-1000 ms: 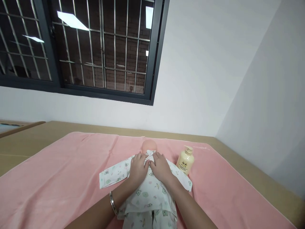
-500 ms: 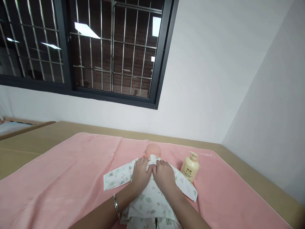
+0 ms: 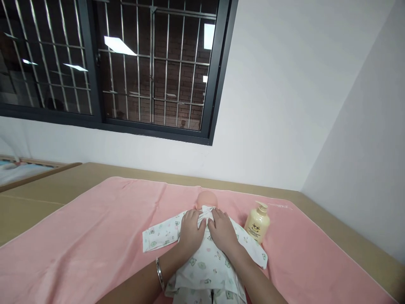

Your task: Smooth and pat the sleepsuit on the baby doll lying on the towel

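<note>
A baby doll lies on its back on a pink towel, its head away from me. It wears a white printed baby garment with sleeves spread to both sides. My left hand and my right hand rest side by side on the doll's chest. The fingertips of both curl around the cloth at the collar, just below the chin. A silver bangle sits on my left wrist.
A cream pump bottle stands on the towel right of the doll. The towel covers a tan surface set in a white corner. A barred dark window is above, and a wooden edge lies far left.
The view has drifted, so everything sits slightly further right in the picture. Both hands stay on the doll's chest at the collar with almost no movement.
</note>
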A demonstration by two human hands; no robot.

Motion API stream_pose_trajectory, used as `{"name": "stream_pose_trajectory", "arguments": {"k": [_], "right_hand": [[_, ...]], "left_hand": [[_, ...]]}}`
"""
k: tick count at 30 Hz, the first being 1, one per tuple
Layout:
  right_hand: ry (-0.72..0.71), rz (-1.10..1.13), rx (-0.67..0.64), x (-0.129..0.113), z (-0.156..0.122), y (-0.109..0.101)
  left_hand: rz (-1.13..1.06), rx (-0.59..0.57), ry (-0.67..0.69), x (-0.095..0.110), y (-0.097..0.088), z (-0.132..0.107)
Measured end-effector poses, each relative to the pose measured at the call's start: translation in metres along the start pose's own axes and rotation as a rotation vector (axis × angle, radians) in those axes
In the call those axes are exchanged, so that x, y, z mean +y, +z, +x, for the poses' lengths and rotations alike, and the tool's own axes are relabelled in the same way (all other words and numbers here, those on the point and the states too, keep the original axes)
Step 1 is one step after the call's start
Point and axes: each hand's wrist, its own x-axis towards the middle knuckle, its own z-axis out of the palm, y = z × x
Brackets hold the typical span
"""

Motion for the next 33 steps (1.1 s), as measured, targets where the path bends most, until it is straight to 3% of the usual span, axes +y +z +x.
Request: {"name": "stream_pose_trajectory", "arguments": {"k": [14, 21, 28, 33], "right_hand": [[0.028, -0.132, 0.02, -0.011, -0.004, -0.013], [0.129, -0.333, 0.024, -0.032, -0.017, -0.016], [0.032, -0.107, -0.045, -0.008, -0.001, -0.012], [0.021, -0.022, -0.108, -0.001, 0.003, -0.012]], "left_hand": [[-0.004, -0.018, -0.021, 0.005, -0.003, 0.0], [0.218, -0.074, -0.099, 0.008, -0.007, 0.003], [0.115, -0.078, 0.043, 0.006, -0.004, 0.002], [0.158, -0.065, 0.04, 0.007, -0.003, 0.001]]}}
